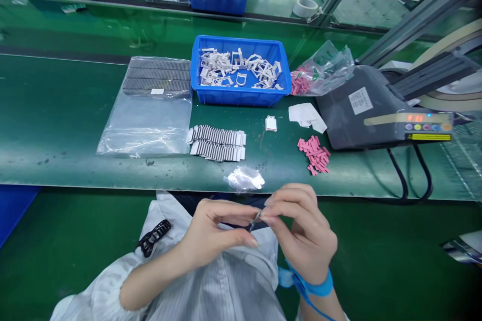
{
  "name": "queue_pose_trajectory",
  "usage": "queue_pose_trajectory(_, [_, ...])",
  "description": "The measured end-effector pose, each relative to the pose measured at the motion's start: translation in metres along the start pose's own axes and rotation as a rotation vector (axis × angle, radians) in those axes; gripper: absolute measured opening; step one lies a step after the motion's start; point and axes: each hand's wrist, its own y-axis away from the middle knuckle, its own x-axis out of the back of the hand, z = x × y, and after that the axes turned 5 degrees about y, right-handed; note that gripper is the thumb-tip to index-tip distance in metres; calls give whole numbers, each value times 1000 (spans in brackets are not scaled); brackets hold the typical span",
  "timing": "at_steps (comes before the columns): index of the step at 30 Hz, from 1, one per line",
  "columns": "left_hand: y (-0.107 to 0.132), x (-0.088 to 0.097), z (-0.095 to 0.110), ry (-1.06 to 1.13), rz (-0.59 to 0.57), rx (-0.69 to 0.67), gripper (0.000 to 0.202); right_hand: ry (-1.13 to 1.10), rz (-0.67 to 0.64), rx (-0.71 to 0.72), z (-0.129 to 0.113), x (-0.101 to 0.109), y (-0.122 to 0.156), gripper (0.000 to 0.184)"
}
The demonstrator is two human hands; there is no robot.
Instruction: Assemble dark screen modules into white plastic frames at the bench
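My left hand point(220, 233) pinches a small thin grey piece point(254, 221) between thumb and fingers, seen nearly edge-on. The fingertips of my right hand point(303, 230), which wears a blue wrist strap point(320, 286), close on the piece's other end. Both hands are in front of the bench edge, above my lap. Nearest to them on the bench lies a crumpled clear film point(246, 179). Behind it are two rows of grey-and-white strips point(217, 143), a small white part point(270, 123) and a heap of pink pieces point(314, 154).
A blue bin point(241, 96) holds white plastic frames. Left of it lies a clear bag point(150, 120) with dark grey parts. On the right stand a bag of pink pieces point(320, 72), white paper point(307, 115) and a grey tape dispenser point(361, 110) with black cables point(424, 170).
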Motion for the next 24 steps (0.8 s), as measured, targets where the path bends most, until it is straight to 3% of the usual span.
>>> queue_pose_trajectory(3, [-3,0,-6,113,130,-7,30,149,57,98,-1,-7,3,13])
queue_pose_trajectory(5, [-5,2,-7,153,273,-60,28,151,87,84,3,-13,6,12])
queue_pose_trajectory(8, [-10,11,-5,96,428,-137,25,60,62,-155,20,-26,10,11])
queue_pose_trajectory(10, [-13,18,-1,45,434,-157,26,133,25,-270,35,-36,10,10])
queue_pose_trajectory(14, [-19,28,10,10,274,-67,55,252,28,-207,47,-40,4,7])
queue_pose_trajectory(18, [-33,34,26,77,-106,187,90,-25,-137,82,35,-18,-11,41])
queue_pose_trajectory(21, [-46,33,37,108,-406,445,94,-173,-241,222,29,-2,-25,37])
queue_pose_trajectory(24, [-56,28,44,114,-583,598,84,-276,-266,233,30,5,-35,33])
